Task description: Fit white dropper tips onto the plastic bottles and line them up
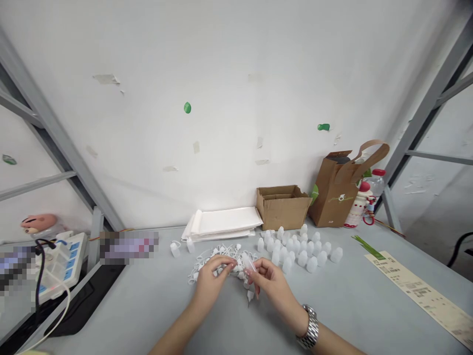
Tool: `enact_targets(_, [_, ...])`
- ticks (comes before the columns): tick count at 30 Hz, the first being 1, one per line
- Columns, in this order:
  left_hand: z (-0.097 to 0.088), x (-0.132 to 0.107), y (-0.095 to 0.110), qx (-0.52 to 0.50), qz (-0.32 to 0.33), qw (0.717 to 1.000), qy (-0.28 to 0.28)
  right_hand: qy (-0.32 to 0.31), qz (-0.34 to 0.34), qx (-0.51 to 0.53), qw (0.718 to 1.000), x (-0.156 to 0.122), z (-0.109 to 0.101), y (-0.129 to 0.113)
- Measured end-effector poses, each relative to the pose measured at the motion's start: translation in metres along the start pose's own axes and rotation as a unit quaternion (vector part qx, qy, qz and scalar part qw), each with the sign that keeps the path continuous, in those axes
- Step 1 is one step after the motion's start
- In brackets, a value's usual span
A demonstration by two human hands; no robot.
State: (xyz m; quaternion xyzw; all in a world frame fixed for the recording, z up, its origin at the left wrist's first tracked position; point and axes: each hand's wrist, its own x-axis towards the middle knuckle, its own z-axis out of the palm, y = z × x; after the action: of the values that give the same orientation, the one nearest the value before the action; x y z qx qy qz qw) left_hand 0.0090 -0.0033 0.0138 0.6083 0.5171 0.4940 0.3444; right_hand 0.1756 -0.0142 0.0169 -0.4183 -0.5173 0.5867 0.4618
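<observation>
In front of the cardboard box (pixel 283 206), toward the person, both hands meet over the grey tabletop (pixel 155 305). The right hand (pixel 270 282), a wristwatch (pixel 309 329) on its wrist, grips a small bottle (pixel 248 263) in closed fingers. The left hand (pixel 211 277) pinches a white cap (pixel 231 266) just beside the bottle's tip; whether they touch is too small to tell. Under the hands lies a pile of caps (pixel 218 255). Standing bottles (pixel 301 249) cluster directly before the box, white sheets (pixel 225 222) lie left of it, and a paper bag (pixel 336 192) stands right of it.
</observation>
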Motion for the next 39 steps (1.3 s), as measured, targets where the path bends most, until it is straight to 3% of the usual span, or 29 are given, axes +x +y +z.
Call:
enact_targets(4, [-0.008,0.006,0.007,-0.244,-0.15,0.957,0.04,-0.027,0.01,-0.05,0.998,-0.002,0.004,0.005])
enact_targets(9, [-0.008,0.003,0.011,-0.358,-0.214,0.909,-0.021,-0.045,0.014,-0.075,0.996,-0.006,0.005,0.009])
enact_targets(23, [-0.006,0.0,0.014,-0.292,-0.201,0.934,-0.052,-0.047,-0.005,-0.124,0.991,-0.012,0.009,-0.001])
enact_targets(34, [-0.002,-0.001,0.016,-0.21,-0.163,0.962,-0.059,0.019,-0.082,-0.232,0.969,-0.01,0.004,0.009])
enact_targets(37, [-0.002,-0.002,0.017,-0.207,-0.159,0.964,-0.055,0.033,-0.092,-0.22,0.971,-0.011,0.004,0.008])
enact_targets(39, [-0.002,-0.002,0.018,-0.21,-0.155,0.964,-0.054,0.016,-0.061,-0.168,0.984,-0.01,0.004,0.005])
